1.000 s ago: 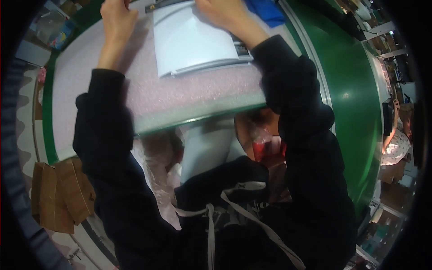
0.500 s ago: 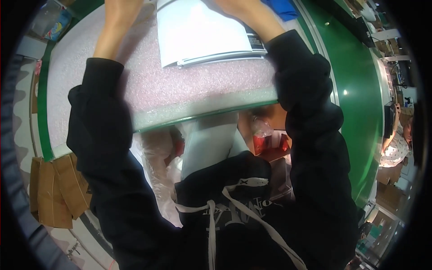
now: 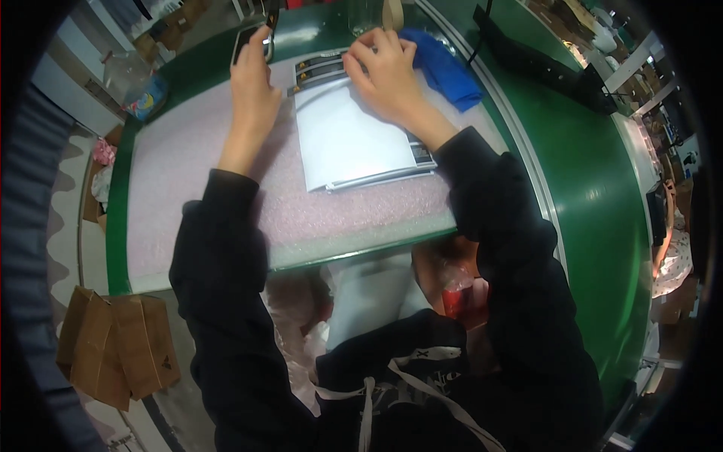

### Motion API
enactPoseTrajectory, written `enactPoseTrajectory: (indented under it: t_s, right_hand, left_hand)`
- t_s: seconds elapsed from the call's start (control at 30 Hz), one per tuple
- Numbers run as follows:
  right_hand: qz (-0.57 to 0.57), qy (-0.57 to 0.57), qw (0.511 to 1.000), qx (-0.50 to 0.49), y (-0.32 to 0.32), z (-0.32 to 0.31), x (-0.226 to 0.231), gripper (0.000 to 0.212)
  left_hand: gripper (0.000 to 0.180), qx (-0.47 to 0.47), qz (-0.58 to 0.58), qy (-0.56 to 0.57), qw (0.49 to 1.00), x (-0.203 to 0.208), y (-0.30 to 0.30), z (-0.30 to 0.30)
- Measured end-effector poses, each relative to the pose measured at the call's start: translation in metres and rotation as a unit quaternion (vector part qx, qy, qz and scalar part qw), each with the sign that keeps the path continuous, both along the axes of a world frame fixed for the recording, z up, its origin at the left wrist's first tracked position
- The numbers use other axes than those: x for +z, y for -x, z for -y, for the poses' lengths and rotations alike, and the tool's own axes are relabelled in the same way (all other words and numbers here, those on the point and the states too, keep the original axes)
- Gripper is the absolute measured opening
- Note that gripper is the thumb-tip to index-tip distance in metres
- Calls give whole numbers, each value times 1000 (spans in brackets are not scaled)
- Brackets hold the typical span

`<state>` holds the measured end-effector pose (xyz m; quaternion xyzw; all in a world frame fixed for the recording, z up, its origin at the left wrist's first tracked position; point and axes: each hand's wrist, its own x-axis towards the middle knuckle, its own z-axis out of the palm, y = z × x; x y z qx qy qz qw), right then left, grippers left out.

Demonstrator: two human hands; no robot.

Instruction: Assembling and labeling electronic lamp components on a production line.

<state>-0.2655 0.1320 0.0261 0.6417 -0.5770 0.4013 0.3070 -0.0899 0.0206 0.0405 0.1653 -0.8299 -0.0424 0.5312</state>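
My left hand (image 3: pixel 254 94) is raised beyond the left side of a stack of white sheets (image 3: pixel 350 143), fingers closed round a small dark-edged object (image 3: pixel 243 42) with a paler middle. Its exact kind is not clear. Over the far part of the stack, my right hand (image 3: pixel 385 75) has its fingers bent and apart, with nothing visible in them. Dark printed bands (image 3: pixel 320 69) run along the stack's far edge. Underneath lies a pinkish bubble-wrap sheet (image 3: pixel 196 166) covering the worktop. A blue cloth (image 3: pixel 446 74) rests just right of my right hand.
A clear plastic jug (image 3: pixel 134 84) stands at the far left corner. Brown cardboard (image 3: pixel 124 346) is low at left. A green surface (image 3: pixel 591 203) with a dark bar-shaped object (image 3: pixel 520 60) extends along the right. Below the table's near edge is a red item (image 3: pixel 458 301).
The view has shifted, so the worktop and stack sit lower in the picture. Both hands, cut off before, now show fully, along with the object in my left hand.
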Motion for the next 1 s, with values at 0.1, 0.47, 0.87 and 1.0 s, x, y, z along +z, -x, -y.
enactPoseTrajectory:
  t_s: [0.1, 0.47, 0.87, 1.0]
  right_hand:
    - [12, 0, 1000, 3, -2, -4, 1, 15]
    - [42, -18, 999, 12, -9, -9, 8, 12]
    - [75, -21, 997, 18, -11, -13, 10, 29]
    - [86, -31, 996, 15, -11, -14, 10, 40]
  left_hand:
    - [76, 9, 7, -8, 1000, 1, 1, -7]
    - [76, 53, 33, -16, 998, -5, -1, -2]
    - [73, 45, 61, -67, 995, -16, 0, 8]
    - [73, 29, 76, -89, 993, -16, 0, 4]
